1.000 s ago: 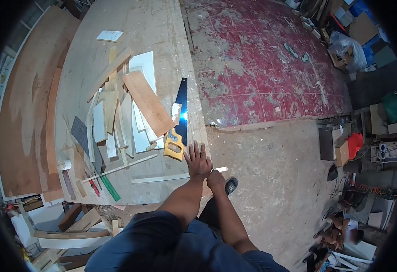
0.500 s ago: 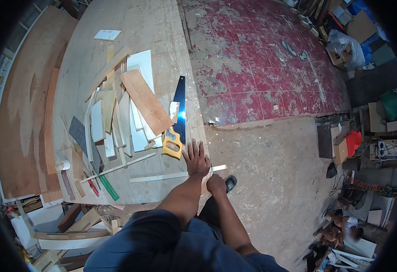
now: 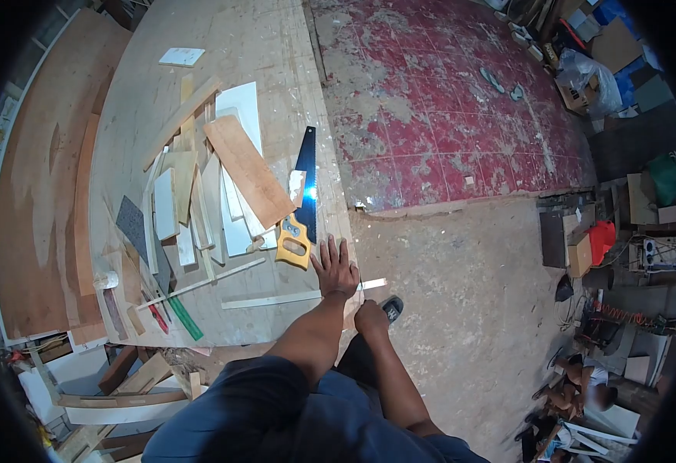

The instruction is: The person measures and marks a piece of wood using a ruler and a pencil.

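My left hand (image 3: 336, 270) lies flat with fingers spread near the edge of the workbench (image 3: 276, 100), pressing over a narrow white wooden strip (image 3: 272, 300). The strip's far end juts past the edge. Just below that end, my right hand (image 3: 371, 318) is closed in a fist. A thin dark line, perhaps a blade seen edge-on, stands above the fist across the strip; what the fist holds is hidden. Beyond my left fingertips rests a handsaw (image 3: 294, 245) with a yellow handle and dark blade, partly under a small white-topped offcut (image 3: 297, 188).
Wood offcuts, including a brown board (image 3: 249, 171), are piled left of the saw. A green tool (image 3: 185, 319) and red-handled pliers (image 3: 158, 319) lie near the front edge. A person (image 3: 581, 390) sits at lower right. A red-painted floor (image 3: 461, 116) spreads beyond the bench.
My right fist has shifted very slightly down and toward my body. My left hand stays in place on the strip, and the saw with the yellow handle has not moved.
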Available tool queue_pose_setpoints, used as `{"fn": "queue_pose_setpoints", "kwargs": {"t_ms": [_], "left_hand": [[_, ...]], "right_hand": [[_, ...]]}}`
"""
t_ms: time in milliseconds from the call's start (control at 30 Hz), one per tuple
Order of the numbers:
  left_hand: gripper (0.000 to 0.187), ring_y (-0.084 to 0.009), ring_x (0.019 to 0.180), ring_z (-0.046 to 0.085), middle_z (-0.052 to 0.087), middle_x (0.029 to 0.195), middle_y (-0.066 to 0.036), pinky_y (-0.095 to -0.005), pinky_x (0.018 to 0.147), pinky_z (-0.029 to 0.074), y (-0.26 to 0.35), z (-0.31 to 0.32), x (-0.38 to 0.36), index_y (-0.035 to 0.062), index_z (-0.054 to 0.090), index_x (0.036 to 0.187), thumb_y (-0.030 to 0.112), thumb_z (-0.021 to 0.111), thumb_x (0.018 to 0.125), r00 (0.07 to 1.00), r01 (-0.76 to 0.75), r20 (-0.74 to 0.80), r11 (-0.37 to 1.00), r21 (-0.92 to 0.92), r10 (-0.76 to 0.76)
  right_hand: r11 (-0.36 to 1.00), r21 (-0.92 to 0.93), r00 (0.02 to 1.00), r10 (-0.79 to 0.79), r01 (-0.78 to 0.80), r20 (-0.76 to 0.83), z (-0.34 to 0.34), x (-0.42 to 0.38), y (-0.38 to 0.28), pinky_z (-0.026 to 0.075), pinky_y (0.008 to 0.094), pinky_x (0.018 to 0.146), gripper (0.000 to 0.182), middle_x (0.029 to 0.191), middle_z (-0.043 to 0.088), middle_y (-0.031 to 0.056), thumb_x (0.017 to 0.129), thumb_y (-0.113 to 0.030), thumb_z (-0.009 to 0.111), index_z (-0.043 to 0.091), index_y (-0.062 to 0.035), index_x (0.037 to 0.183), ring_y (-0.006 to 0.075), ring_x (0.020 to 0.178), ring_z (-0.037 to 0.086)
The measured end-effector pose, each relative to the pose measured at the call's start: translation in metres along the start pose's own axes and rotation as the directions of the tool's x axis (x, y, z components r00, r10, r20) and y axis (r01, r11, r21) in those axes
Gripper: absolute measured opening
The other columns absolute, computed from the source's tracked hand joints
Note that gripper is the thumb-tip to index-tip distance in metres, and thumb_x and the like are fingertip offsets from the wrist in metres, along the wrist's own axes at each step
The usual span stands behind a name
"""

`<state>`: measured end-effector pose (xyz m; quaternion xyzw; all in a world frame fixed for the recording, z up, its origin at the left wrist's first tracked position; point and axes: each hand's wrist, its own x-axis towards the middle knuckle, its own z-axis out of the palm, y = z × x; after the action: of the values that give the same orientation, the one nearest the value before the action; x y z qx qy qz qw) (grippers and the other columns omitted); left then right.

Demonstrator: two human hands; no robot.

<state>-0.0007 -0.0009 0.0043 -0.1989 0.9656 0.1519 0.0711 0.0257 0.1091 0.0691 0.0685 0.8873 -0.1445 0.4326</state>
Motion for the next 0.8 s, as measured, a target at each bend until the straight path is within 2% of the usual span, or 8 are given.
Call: {"fn": "queue_pose_setpoints", "kwargs": {"t_ms": [67, 133, 167, 233, 400, 600, 667, 800], "left_hand": [[0.073, -0.0386, 0.145, 0.005, 0.007, 0.158, -0.017, -0.0643, 0.111, 0.0, -0.002, 0.001, 0.003, 0.0131, 0.023, 0.15, 0.033, 0.048, 0.085, 1.0, -0.015, -0.026, 1.0, -0.006, 0.014], [0.074, -0.0398, 0.145, 0.005, 0.008, 0.157, -0.018, -0.0646, 0.111, -0.001, -0.001, 0.003, 0.0, 0.0119, 0.023, 0.149, 0.033, 0.049, 0.084, 0.998, -0.028, -0.059, 0.999, -0.015, 0.027], [0.074, -0.0399, 0.145, 0.005, 0.008, 0.157, -0.018, -0.0646, 0.111, 0.0, -0.001, 0.003, 0.002, 0.012, 0.023, 0.149, 0.033, 0.049, 0.084, 0.998, -0.026, -0.057, 0.999, -0.022, 0.025], [0.073, -0.04, 0.144, 0.005, 0.008, 0.157, -0.018, -0.0645, 0.111, 0.0, -0.004, 0.003, -0.001, 0.012, 0.023, 0.149, 0.033, 0.049, 0.084, 0.998, -0.026, -0.053, 0.999, -0.023, 0.025], [0.072, -0.0378, 0.145, 0.006, 0.007, 0.158, -0.016, -0.0641, 0.111, 0.001, 0.0, 0.002, 0.0, 0.0141, 0.024, 0.149, 0.036, 0.049, 0.086, 1.0, -0.007, -0.028, 1.0, 0.012, 0.007], [0.074, -0.0397, 0.144, 0.006, 0.007, 0.157, -0.017, -0.0638, 0.111, 0.0, -0.002, 0.003, -0.002, 0.0115, 0.024, 0.149, 0.033, 0.049, 0.083, 0.999, -0.012, -0.031, 0.999, -0.043, 0.011], [0.073, -0.0397, 0.144, 0.006, 0.007, 0.157, -0.017, -0.0636, 0.111, 0.0, -0.002, 0.003, -0.001, 0.0116, 0.024, 0.149, 0.033, 0.049, 0.084, 0.998, -0.028, -0.063, 0.999, -0.029, 0.026], [0.072, -0.0397, 0.144, 0.007, 0.008, 0.157, -0.018, -0.0636, 0.111, 0.0, -0.001, 0.003, -0.001, 0.0114, 0.024, 0.149, 0.033, 0.048, 0.084, 0.999, -0.019, -0.037, 0.999, -0.039, 0.017]], "right_hand": [[1.0, 0.0, 1.0, 0.004, -0.004, 0.009, 0.003, 0.009, -0.003, 0.05, 0.0461, 0.09, 0.032, 0.11, 0.063, 0.0293, 0.089, -0.016, 0.046, 0.06, 0.0066, 0.107, 0.0408, 0.106, 0.062], [0.999, 0.038, 0.999, -0.008, 0.01, -0.052, 0.01, 0.03, -0.007, 0.051, 0.0462, 0.09, 0.031, 0.109, 0.063, 0.0298, 0.089, -0.015, 0.045, 0.06, 0.0069, 0.106, 0.0407, 0.105, 0.062], [0.996, -0.02, 0.996, -0.087, 0.087, -0.01, 0.009, 0.041, -0.008, 0.051, 0.0459, 0.089, 0.031, 0.108, 0.063, 0.0301, 0.089, -0.014, 0.045, 0.061, 0.007, 0.105, 0.0407, 0.104, 0.063], [0.995, -0.024, 0.995, -0.096, 0.096, 0.003, 0.008, 0.038, -0.009, 0.051, 0.0457, 0.089, 0.031, 0.108, 0.063, 0.0301, 0.089, -0.014, 0.045, 0.062, 0.0071, 0.105, 0.0407, 0.104, 0.063], [0.998, -0.061, 1.0, -0.024, 0.025, 0.015, 0.005, 0.01, 0.0, 0.052, 0.0452, 0.088, 0.031, 0.108, 0.063, 0.0305, 0.089, -0.014, 0.045, 0.062, 0.0067, 0.105, 0.0407, 0.104, 0.063], [0.998, 0.011, 0.997, -0.063, 0.063, -0.051, 0.017, 0.036, -0.001, 0.051, 0.0459, 0.089, 0.032, 0.108, 0.064, 0.0289, 0.09, -0.015, 0.045, 0.058, 0.0065, 0.109, 0.0407, 0.103, 0.063], [0.997, 0.022, 0.997, -0.068, 0.069, -0.034, 0.014, 0.038, -0.001, 0.049, 0.0493, 0.089, 0.033, 0.108, 0.063, 0.0303, 0.091, -0.02, 0.044, 0.059, 0.0053, 0.106, 0.0435, 0.103, 0.062], [0.999, -0.005, 0.998, -0.05, 0.05, -0.044, 0.013, 0.011, 0.006, 0.049, 0.0496, 0.089, 0.032, 0.109, 0.062, 0.0301, 0.091, -0.02, 0.044, 0.058, 0.0049, 0.105, 0.0436, 0.103, 0.061]]}}
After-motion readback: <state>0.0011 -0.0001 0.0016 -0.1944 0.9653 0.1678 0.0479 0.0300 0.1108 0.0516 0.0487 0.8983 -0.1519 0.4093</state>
